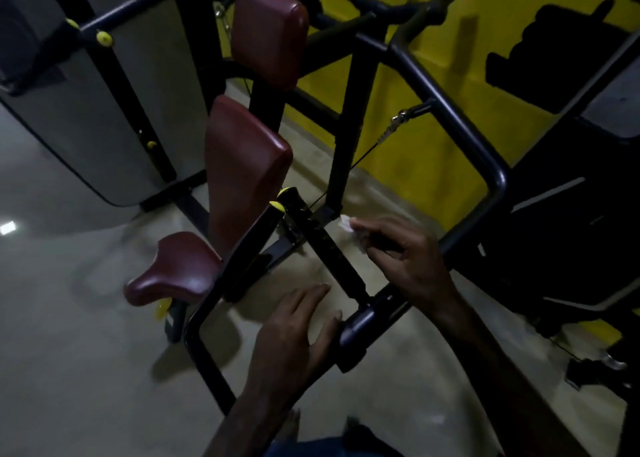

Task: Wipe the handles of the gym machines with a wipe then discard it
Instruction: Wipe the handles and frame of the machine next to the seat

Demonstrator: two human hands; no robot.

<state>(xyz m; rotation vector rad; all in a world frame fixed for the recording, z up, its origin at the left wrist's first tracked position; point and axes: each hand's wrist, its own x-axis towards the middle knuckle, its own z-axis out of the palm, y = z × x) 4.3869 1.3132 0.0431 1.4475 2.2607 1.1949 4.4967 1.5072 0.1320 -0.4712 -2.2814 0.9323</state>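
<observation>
Looking down from the head camera, a dark-framed gym machine [429, 86] fills the middle, with three maroon pads: a headrest [268, 34], a backrest [242, 169] and a seat [173, 269]. Two black handles stand near the hands — a slanted one [249, 252] capped with a yellow knob, and a second [325, 245] crossing beside it, also yellow-tipped. The right hand [408, 259] pinches a small crumpled white wipe [348, 226] in its fingertips, just beside the second handle and apart from it. The left hand [294, 332] is spread with straight fingers, holding nothing, its fingertips near the rounded frame tube [356, 325] below; whether they touch is unclear. A thin cable [367, 153] runs diagonally behind the handles. A grey weight-stack shroud [104, 110] stands to the left, another dark machine [571, 248] crowds the right edge, and a yellow wall [450, 110] closes the back. Open concrete floor [69, 352] lies at lower left — the frame's loop bounds the hands on both sides.
</observation>
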